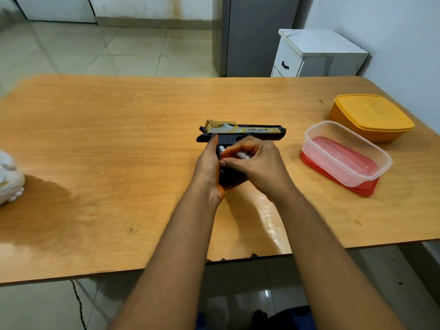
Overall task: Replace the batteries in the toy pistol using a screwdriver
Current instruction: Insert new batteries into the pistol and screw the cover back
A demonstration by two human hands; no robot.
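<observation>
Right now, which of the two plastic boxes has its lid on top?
The orange box, farther back on the table; its orange lid covers it. The clear box stands open, sitting on a red lid.

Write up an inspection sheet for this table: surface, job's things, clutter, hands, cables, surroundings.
Surface: wooden table, glossy, with a dark patch at the near left.
Job's things: toy pistol lies on its side, barrel pointing right; grip compartment open, white battery at it. No screwdriver seen.
Clutter: clear tub standing on a red lid; orange box with its lid on; white cloth at left edge.
Hands: left hand grips the pistol's grip; right hand pinches the battery.
Cables: thin dark cord on the floor, near left.
Surroundings: tiled floor, white cabinet, grey door.
</observation>
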